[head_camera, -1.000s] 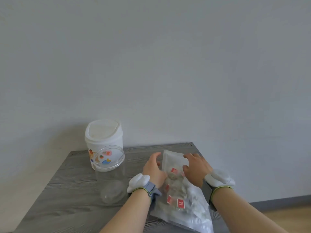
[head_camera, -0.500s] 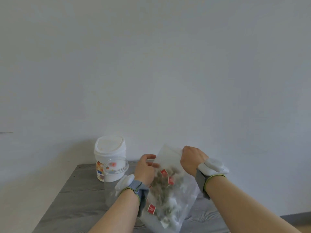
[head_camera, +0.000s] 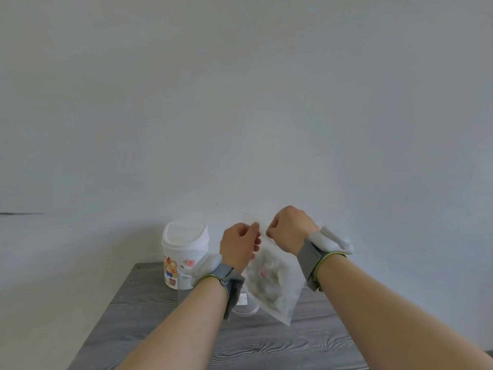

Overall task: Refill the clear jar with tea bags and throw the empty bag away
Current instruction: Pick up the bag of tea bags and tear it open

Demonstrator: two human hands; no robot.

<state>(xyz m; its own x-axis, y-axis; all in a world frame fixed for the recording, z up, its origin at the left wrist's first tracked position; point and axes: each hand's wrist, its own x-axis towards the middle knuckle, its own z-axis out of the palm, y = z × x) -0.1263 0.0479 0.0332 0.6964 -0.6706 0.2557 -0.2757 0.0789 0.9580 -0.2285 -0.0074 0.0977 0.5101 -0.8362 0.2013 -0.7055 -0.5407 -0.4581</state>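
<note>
A clear plastic bag (head_camera: 272,284) full of tea bags with red tags hangs in the air above the table. My left hand (head_camera: 238,244) and my right hand (head_camera: 289,229) both pinch its top edge, close together. The clear jar (head_camera: 244,305) stands on the table behind my left wrist; only its lower part shows. A small white bin (head_camera: 184,252) with a swing lid and cartoon stickers stands at the table's back left.
The grey wood-grain table (head_camera: 266,345) stands against a plain pale wall (head_camera: 240,102). Both wrists carry grey straps with white devices. The floor drops away left of the table.
The bag lay flat on the table a second ago. Both hands have lifted it upright and moved to its top edge. The view has tilted upward.
</note>
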